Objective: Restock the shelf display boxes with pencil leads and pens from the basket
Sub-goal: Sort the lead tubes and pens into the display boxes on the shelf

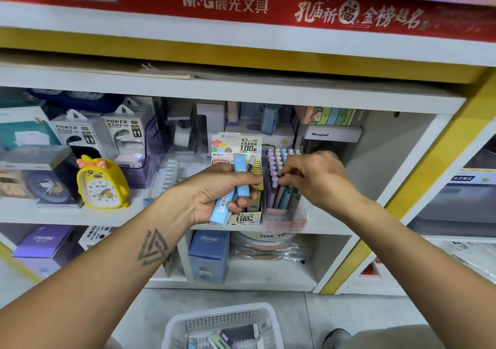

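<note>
The left hand [214,190] curls its fingers [243,201] around blue pencil lead cases [233,191]. The right hand [314,177] pinches a pen [281,190] in the display box [284,214], just beyond the left fingertips.

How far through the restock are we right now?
Midway, by the look of it. The pen box already stands full of pens. The left hand holds blue lead cases; the right hand pinches something small at the pen tops. More items remain in the basket.
</note>
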A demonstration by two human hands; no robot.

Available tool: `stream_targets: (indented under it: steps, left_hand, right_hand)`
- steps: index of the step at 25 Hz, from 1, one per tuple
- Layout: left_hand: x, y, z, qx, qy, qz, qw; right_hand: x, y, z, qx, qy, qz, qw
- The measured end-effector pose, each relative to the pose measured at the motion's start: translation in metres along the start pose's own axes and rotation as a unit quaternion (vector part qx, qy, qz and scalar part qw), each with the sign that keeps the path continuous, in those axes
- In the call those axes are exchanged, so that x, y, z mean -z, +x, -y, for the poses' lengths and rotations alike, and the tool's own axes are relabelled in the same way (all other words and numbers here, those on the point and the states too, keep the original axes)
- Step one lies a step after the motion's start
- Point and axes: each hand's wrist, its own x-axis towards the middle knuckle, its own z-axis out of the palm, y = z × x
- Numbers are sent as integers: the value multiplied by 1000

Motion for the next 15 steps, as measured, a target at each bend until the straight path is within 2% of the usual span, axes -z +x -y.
stream_targets:
  steps: [2,4,6,8,9,11,15]
  left_hand:
    - [-2,-1,-1,1,0,16,1000]
    - [-4,-3,-2,2,-2,36,999]
    - [-5,-4,-3,5,3,54,999]
    - [-8,-5,-3,6,9,70,997]
    - [-9,-5,-3,5,11,78,997]
    - [-10,-4,-3,7,9,91,996]
    - [-7,-3,-2,31,-8,119,992]
  right_hand:
    - [-3,-1,1,49,-60,16,997]
    - [-2,3,4,57,-27,-2,998]
    - [2,7,13,-16,134,-35,990]
    - [4,10,23,-93,337,11,937]
    - [3,11,27,-109,403,41,908]
    - [4,12,31,-117,458,57,880]
    - [18,14,12,-188,481,-78,853]
